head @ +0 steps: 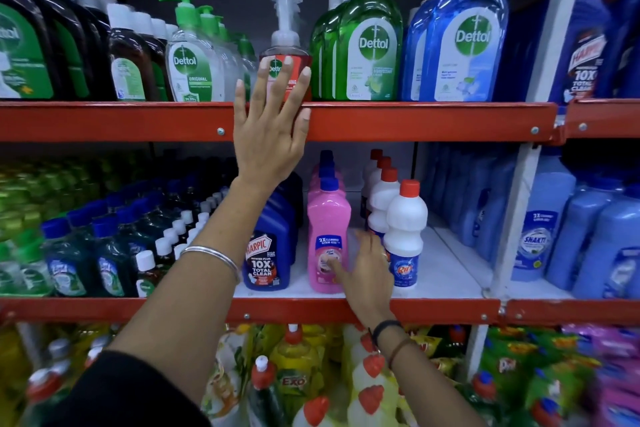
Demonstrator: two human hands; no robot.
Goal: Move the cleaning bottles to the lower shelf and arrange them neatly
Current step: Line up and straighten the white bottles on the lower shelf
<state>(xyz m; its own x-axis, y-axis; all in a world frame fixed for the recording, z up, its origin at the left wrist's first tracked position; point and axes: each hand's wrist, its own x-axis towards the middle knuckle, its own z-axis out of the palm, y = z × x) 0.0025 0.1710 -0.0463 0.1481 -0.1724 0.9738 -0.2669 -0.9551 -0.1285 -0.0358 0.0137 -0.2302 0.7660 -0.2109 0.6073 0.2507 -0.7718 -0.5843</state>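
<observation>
My left hand [268,128] is spread flat over the red front rail of the upper shelf [433,120], fingertips resting on a red Dettol pump bottle [285,35]. My right hand [365,269] reaches onto the lower shelf [446,274], between a pink bottle [325,222] and a white red-capped bottle [405,229]; its thumb touches the pink bottle's label, and it grips nothing. A blue Harpic bottle [268,253] stands left of the pink row. Each of these bottles fronts a row running back.
Green Dettol bottles [367,42] and blue Dettol bottles [464,42] fill the upper shelf's right side. Small dark bottles [104,253] crowd the lower shelf's left. Light blue bottles [561,236] stand beyond a white upright. White shelf surface shows right of the white bottles.
</observation>
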